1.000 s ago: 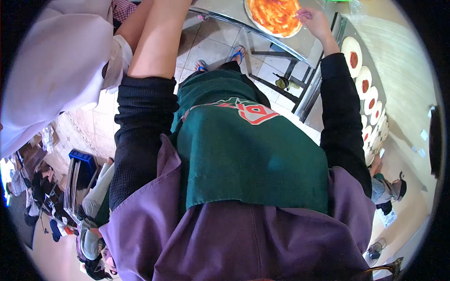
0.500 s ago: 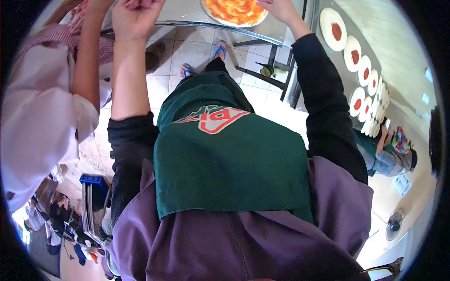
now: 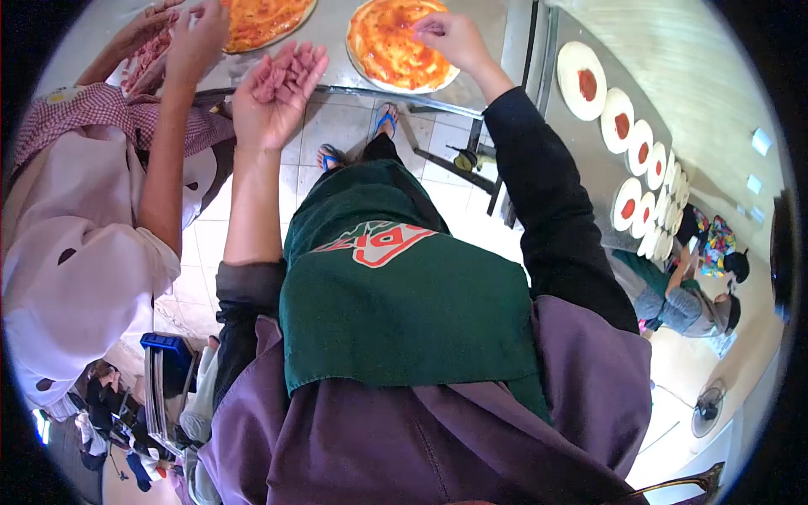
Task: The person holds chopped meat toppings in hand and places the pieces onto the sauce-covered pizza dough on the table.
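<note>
My left hand [image 3: 268,118] is turned palm up with fingers loosely cupped, and a heap of chopped pink meat [image 3: 290,74] lies in it. My right hand [image 3: 459,42] is above a pizza base [image 3: 400,50] spread with red sauce and what looks like melted or pale cheese. Its fingertips are pinched together, with a bit of pink meat seeming to show between them. Left of that base, a second sauced pizza base [image 3: 265,18] rests on the same metal table [image 3: 332,42].
At my left a co-worker's hand [image 3: 198,42] reaches beside a container of chopped meat [image 3: 150,63]. On a counter to the right, several pale dough rounds [image 3: 581,80] carry dabs of red sauce. Another person [image 3: 682,307] stands farther off. A blue crate [image 3: 168,343] sits behind at left.
My left hand has come lower in view, showing the meat in its palm. My right hand has moved left over the base. The view has shifted, revealing the second base.
</note>
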`<action>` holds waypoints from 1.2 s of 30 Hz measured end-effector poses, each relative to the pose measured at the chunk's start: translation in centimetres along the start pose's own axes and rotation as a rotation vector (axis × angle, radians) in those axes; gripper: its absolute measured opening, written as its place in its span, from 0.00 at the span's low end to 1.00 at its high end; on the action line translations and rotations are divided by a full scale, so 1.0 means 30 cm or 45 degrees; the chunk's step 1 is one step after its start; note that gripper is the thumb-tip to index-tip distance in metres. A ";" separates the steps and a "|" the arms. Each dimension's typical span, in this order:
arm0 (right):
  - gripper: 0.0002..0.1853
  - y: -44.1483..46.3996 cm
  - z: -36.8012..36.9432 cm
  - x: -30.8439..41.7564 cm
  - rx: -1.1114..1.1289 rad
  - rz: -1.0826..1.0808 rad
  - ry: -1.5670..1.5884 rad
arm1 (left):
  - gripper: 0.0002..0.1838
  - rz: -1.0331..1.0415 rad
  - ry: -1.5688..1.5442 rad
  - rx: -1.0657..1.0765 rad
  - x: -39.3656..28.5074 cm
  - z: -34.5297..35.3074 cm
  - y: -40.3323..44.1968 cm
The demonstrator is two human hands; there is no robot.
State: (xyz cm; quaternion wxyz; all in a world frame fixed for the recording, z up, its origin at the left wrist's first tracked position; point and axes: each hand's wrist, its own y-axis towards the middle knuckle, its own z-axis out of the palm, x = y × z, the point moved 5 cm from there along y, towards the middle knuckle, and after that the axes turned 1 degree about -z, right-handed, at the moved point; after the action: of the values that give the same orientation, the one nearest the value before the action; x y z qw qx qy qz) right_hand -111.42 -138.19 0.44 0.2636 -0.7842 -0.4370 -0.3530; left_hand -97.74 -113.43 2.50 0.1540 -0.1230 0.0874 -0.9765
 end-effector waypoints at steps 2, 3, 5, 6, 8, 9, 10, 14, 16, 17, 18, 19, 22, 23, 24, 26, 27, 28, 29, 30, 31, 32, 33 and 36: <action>0.08 0.045 0.048 0.041 0.042 -0.020 -0.005 | 0.19 -0.025 0.010 0.047 0.006 -0.032 -0.017; 0.08 0.073 0.068 0.055 0.053 -0.034 -0.009 | 0.19 -0.009 0.008 0.055 0.007 -0.037 -0.025; 0.08 0.128 0.104 0.091 0.094 -0.121 -0.088 | 0.19 0.050 0.084 -0.075 0.007 -0.065 -0.047; 0.08 0.152 0.117 0.113 0.070 -0.204 -0.104 | 0.18 0.058 0.092 -0.100 0.014 -0.065 -0.058; 0.08 0.199 0.144 0.138 0.122 -0.244 -0.200 | 0.18 0.074 0.078 -0.099 0.022 -0.070 -0.078; 0.07 0.217 0.158 0.154 0.160 -0.271 -0.293 | 0.18 0.073 0.068 -0.104 0.028 -0.070 -0.085; 0.07 0.233 0.170 0.165 0.199 -0.246 -0.329 | 0.19 0.099 0.045 -0.162 0.032 -0.074 -0.089; 0.07 0.277 0.195 0.183 0.238 -0.371 -0.362 | 0.19 0.155 0.068 -0.201 0.036 -0.093 -0.091; 0.06 0.293 0.206 0.179 0.266 -0.397 -0.548 | 0.19 0.158 0.043 -0.178 0.038 -0.094 -0.082; 0.06 0.300 0.208 0.177 0.274 -0.406 -0.550 | 0.18 0.149 0.023 -0.158 0.041 -0.093 -0.076; 0.06 0.308 0.208 0.168 0.289 -0.384 -0.583 | 0.18 0.156 0.029 -0.164 0.042 -0.090 -0.071; 0.07 0.314 0.207 0.158 0.304 -0.361 -0.617 | 0.18 0.165 0.026 -0.163 0.041 -0.088 -0.064; 0.07 0.338 0.183 0.133 0.280 -0.352 -0.632 | 0.20 0.163 0.063 -0.179 0.037 -0.086 -0.044; 0.07 0.343 0.173 0.124 0.285 -0.356 -0.635 | 0.20 0.156 0.066 -0.159 0.035 -0.082 -0.039; 0.08 0.348 0.157 0.110 0.287 -0.259 -0.442 | 0.21 0.148 0.070 -0.138 0.034 -0.079 -0.035; 0.08 0.355 0.130 0.091 0.291 -0.164 -0.251 | 0.21 0.152 0.069 -0.128 0.029 -0.073 -0.026; 0.09 0.354 0.117 0.083 0.293 -0.113 -0.212 | 0.21 0.151 0.071 -0.119 0.028 -0.071 -0.023; 0.10 0.352 0.106 0.076 0.294 -0.062 -0.174 | 0.21 0.154 0.068 -0.118 0.025 -0.070 -0.020; 0.10 0.348 0.100 0.075 0.298 -0.064 -0.176 | 0.21 0.150 0.065 -0.122 0.025 -0.072 -0.017; 0.10 0.342 0.093 0.072 0.282 -0.066 -0.146 | 0.21 0.145 0.062 -0.127 0.024 -0.073 -0.016; 0.10 0.338 0.088 0.067 0.266 -0.068 -0.116 | 0.21 0.147 0.059 -0.126 0.023 -0.075 -0.015; 0.10 0.337 0.085 0.058 0.267 -0.068 -0.118 | 0.21 0.143 0.075 -0.116 0.023 -0.076 -0.012; 0.09 0.334 0.085 0.047 0.284 -0.049 -0.160 | 0.20 0.139 0.091 -0.105 0.023 -0.075 -0.009; 0.09 0.331 0.081 0.031 0.302 -0.028 -0.243 | 0.20 0.136 0.099 -0.117 0.028 -0.074 -0.001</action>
State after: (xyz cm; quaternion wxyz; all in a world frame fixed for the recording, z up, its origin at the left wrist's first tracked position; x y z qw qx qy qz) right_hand -101.64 -140.73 -1.35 0.3078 -0.7726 -0.5073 -0.2257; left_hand -99.11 -113.39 0.56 0.1964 -0.0870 0.1445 -0.9659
